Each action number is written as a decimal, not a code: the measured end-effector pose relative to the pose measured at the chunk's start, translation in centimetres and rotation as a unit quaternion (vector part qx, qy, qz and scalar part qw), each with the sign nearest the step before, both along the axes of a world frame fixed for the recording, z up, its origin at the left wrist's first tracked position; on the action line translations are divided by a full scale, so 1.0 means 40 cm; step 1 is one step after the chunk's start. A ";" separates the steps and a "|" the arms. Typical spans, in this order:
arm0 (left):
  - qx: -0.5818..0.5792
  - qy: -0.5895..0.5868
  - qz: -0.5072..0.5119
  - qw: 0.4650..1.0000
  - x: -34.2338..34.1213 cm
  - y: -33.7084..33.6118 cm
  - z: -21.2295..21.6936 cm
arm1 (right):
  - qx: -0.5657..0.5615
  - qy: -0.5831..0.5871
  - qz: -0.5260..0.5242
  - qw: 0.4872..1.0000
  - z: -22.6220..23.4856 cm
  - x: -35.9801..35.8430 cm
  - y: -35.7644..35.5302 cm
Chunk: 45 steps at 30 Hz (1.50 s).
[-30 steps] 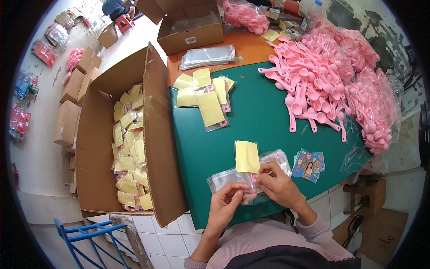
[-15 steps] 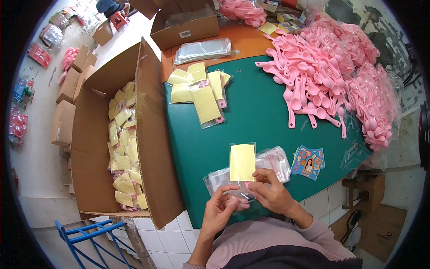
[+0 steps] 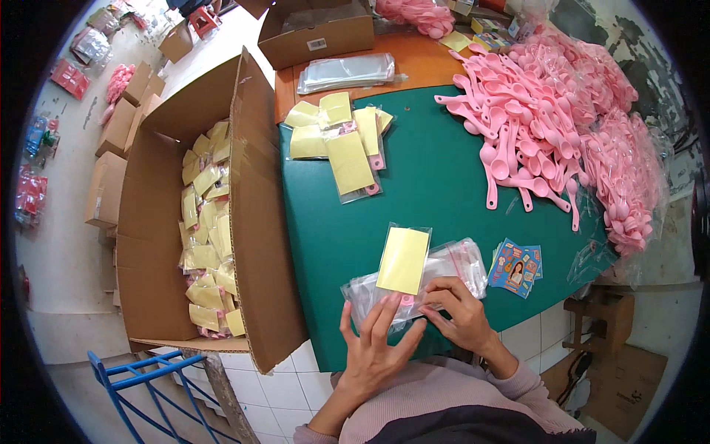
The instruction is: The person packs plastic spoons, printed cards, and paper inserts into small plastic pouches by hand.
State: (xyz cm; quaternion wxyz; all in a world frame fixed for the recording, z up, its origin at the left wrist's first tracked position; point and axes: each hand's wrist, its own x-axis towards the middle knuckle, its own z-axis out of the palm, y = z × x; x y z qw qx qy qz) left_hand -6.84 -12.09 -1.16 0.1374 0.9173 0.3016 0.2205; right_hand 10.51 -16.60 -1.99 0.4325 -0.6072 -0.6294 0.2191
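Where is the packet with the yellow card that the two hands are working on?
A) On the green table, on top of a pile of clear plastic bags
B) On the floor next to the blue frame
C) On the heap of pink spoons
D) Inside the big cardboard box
A: the packet with the yellow card lies on the pile of clear plastic bags on the green table, with the left hand and right hand at its lower end.
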 end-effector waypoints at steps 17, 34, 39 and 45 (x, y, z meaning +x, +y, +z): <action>0.071 -0.031 0.043 0.996 -0.016 0.005 -0.045 | 0.011 -0.085 0.026 0.996 -0.029 -0.035 0.005; 0.146 -0.159 0.002 0.976 -0.038 -0.014 -0.016 | 0.005 -0.046 0.000 0.999 -0.018 -0.012 0.021; -0.014 -0.121 0.035 0.992 -0.061 0.054 -0.049 | 0.040 -0.058 0.051 0.996 0.001 0.012 0.012; -0.076 -0.136 0.025 0.987 -0.036 0.056 -0.019 | 0.013 0.022 0.056 0.998 0.015 0.017 -0.006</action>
